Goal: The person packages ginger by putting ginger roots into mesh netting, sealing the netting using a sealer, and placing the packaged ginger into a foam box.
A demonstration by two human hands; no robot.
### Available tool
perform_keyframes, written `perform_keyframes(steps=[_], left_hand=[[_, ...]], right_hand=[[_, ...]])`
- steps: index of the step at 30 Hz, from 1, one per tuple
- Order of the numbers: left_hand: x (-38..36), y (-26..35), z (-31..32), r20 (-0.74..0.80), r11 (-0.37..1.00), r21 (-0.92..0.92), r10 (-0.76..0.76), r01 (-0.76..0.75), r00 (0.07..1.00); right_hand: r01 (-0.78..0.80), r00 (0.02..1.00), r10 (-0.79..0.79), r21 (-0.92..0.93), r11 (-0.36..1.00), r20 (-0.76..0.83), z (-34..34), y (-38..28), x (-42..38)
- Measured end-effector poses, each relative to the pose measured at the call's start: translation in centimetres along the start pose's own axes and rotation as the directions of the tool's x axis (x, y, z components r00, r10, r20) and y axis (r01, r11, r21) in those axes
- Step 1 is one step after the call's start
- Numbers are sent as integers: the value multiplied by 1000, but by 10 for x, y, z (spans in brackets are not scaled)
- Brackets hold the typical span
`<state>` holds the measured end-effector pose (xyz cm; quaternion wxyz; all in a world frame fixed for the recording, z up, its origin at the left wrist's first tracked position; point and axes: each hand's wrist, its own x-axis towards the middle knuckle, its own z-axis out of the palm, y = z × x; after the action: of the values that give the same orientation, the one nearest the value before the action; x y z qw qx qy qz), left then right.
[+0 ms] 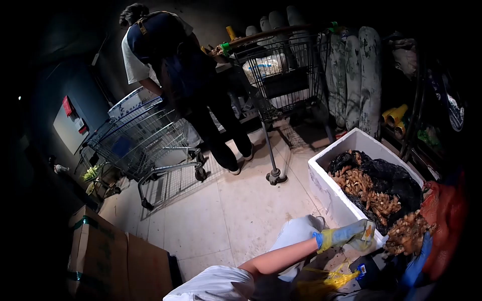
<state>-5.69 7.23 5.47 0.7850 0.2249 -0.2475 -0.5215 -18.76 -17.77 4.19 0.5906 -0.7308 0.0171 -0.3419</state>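
Note:
My left hand, in a blue-grey glove with a yellow-green cuff, reaches to the near rim of a white foam box, fingers closed around the edge. A small white patch with an orange mark shows by the fingertips. Inside the box, ginger lies on a black plastic bag. More ginger is heaped at the near right corner, against a red bag. A strip of blue material runs below that heap. My right hand is out of sight.
A person bends over at a shopping cart holding a box. Another cart stands before large pale gourds. Cardboard boxes sit at lower left, and a yellow bag lies below my left arm.

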Motion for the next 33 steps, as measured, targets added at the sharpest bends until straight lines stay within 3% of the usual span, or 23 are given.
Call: perform_keyframes(steps=[2,4,5,6,7,9,11,13,14,15,19,21,23,24,25,26,27,28,29,30,31,32,33], left_hand=[[2,3,18,112,996,64,53,-60,992],[4,4,29,177,989,93,94,-111,980],[4,4,32,160,989,97,94,-111,983],[3,3,31,63,996,76,47,-52,997],[2,3,30,-35,999,43,0,2,999],[5,-3,19,-45,994,87,66,-62,997],[7,0,22,20,997,65,36,-37,999],[17,-11,13,-79,999,-2,44,-44,996],[17,-11,15,-88,995,-97,14,-23,996],[14,-9,16,-103,983,-182,-9,-10,995],[8,-17,7,-285,995,66,84,-68,955],[8,-19,-4,-397,962,274,96,18,913],[8,-17,-4,-391,968,252,101,1,915],[7,-14,-2,-391,970,241,107,-11,914],[5,-10,1,-400,971,238,113,-17,910],[2,-5,5,-380,983,179,107,-41,919],[0,1,6,-356,990,124,107,-66,928],[-2,6,6,-314,994,91,85,-60,946],[-8,7,3,-323,993,97,98,-70,941],[-17,6,0,-299,999,-30,20,-30,954],[-24,7,-3,-265,988,-156,-58,17,963],[-26,7,0,-239,988,-152,-74,38,968],[-28,9,6,-213,988,-147,-89,58,973]], right_hand=[[124,982,-165,-355,927,-87,53,-88,1],[393,909,-385,-628,672,157,50,-92,12],[642,755,-532,-595,483,384,34,-55,19],[137,990,-127,-291,947,54,32,-13,22],[-409,899,432,217,886,-70,33,21,21],[-397,906,417,195,897,-71,39,23,29],[-468,872,482,147,872,-85,48,-14,29],[-558,821,564,83,826,-89,61,-49,32],[-509,845,534,280,814,-19,59,-35,22],[-491,855,518,274,827,-30,65,-38,19],[-572,803,595,292,766,12,72,-36,10],[-482,874,486,165,860,21,72,-16,-3],[-428,904,426,70,901,45,76,-14,-14],[-419,899,437,373,828,42,83,-33,-16],[-371,891,452,642,671,43,88,-44,-21],[-286,949,298,676,679,102,87,-43,-28],[-293,948,297,677,675,114,83,-41,-29],[-382,923,377,280,881,74,77,-40,-28],[-381,924,383,89,920,-9,70,-31,-27],[-396,917,387,-105,912,-92,63,-23,-26],[-384,918,374,-64,921,-136,57,-19,-20],[-369,916,359,-23,929,-180,50,-16,-14],[-543,835,394,461,701,385,43,-34,9]])
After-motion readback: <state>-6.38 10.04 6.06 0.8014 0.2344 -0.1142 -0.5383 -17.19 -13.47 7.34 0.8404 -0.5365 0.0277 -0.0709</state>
